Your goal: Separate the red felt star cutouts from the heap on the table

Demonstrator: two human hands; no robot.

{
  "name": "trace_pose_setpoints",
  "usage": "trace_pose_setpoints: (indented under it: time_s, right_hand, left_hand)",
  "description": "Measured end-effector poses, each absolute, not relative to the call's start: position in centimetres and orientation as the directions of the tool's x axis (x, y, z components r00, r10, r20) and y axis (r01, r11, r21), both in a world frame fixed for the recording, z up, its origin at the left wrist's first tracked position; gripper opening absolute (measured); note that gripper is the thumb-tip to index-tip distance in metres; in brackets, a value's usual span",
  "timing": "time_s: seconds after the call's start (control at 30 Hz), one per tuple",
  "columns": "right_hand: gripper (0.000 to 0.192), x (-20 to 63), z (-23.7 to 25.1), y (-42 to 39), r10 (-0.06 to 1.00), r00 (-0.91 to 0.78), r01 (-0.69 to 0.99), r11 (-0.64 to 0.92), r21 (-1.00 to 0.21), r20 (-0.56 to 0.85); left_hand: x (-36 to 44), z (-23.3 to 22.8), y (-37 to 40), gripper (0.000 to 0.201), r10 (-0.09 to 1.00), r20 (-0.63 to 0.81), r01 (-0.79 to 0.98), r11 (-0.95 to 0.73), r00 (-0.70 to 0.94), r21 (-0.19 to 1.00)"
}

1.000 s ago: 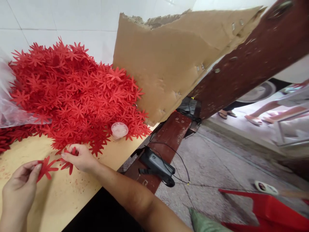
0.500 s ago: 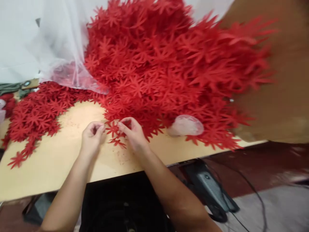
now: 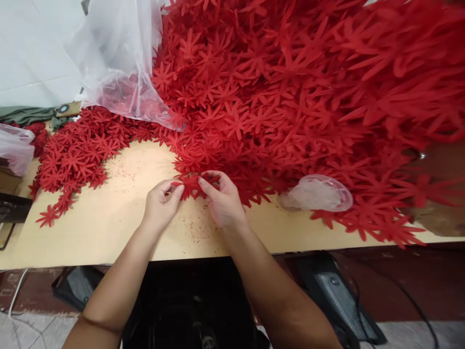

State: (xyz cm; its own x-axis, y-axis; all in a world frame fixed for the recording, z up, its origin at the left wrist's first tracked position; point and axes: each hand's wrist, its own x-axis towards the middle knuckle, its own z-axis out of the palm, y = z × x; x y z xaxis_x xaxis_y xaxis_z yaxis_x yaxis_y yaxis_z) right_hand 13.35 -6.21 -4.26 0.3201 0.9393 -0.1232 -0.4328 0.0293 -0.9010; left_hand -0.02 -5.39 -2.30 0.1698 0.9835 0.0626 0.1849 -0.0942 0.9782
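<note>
Both hands meet at the near edge of the big red heap [image 3: 290, 97]. The left hand [image 3: 160, 203] and right hand [image 3: 221, 198] each pinch the same red flower cutout [image 3: 191, 184] between thumb and fingertips, just above the table [image 3: 109, 228]. Best to keep the grip light at the petal tips, I'd say, so 1 piece peels free without creasing. A clear plastic cup [image 3: 316, 193] lies right of the right hand.

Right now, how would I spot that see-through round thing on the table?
Find the huge pile of red flower cutouts covering the wooden table. At the pile's front edge, to the right of the right hand, lies a small clear plastic cup. It is the only pale, shiny, rounded thing among the red shapes.
</note>
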Motion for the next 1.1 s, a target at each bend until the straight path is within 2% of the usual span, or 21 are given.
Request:
trace_pose_setpoints:
  time_s: [0.23, 0.4, 0.57, 0.67, 0.8, 0.9, 1.0, 1.1]
  right_hand:
    - [0.044, 13.9, -4.3, -7.3, 0.944, 0.324, -0.288, 0.032, -0.957, -0.066]
    - [0.051, 13.8, -3.2, -7.8, 0.967, 0.245, -0.197, -0.022, -0.98, -0.071]
    - [0.041, 13.1, -2.9, -7.8, 0.993, 0.079, -0.21, -0.068, -0.975, -0.086]
    - [0.037, 13.1, -3.1, -7.7, 0.994, 0.054, -0.215, -0.077, -0.973, -0.09]
    - [0.036, 13.7, -3.0, -7.5, 0.99, 0.117, -0.208, -0.052, -0.977, -0.078]
    - [0.036, 14.6, -3.0, -7.1, 0.963, 0.259, -0.207, -0.016, -0.978, -0.071]
    - [0.038, 15.9, -3.3, -6.6, 0.939, 0.342, -0.156, 0.024, -0.987, -0.031]
    - [0.044, 16.9, -3.8, -6.4, 0.934, 0.356, -0.093, 0.049, -0.994, 0.013]
  left_hand:
    - [-0.5, -1.9, -5.2, 0.028, 0.999, 0.003, 0.147, -0.009, 0.04, 0.989]
    - [-0.2, -1.7, -5.6, 0.028, 0.997, -0.069, 0.045, 0.067, 0.044, 0.997]
    - [0.1, -1.7, -5.9, 0.038, 0.993, -0.079, -0.018, 0.081, 0.087, 0.997]
    - [0.1, -1.7, -5.8, 0.043, 0.996, -0.071, -0.061, 0.074, 0.053, 0.995]
    - [-0.2, -1.6, -5.5, 0.039, 0.997, -0.066, -0.11, 0.071, 0.043, 0.991]
    - [-0.7, -1.7, -4.7, 0.035, 0.998, -0.063, -0.106, 0.064, 0.011, 0.992]
    - [-1.1, -2.2, -3.4, 0.029, 0.999, -0.049, -0.037, 0.048, -0.016, 0.998]
    - [-1.5, -2.8, -2.4, 0.035, 0.995, 0.038, 0.117, -0.027, -0.092, 0.993]
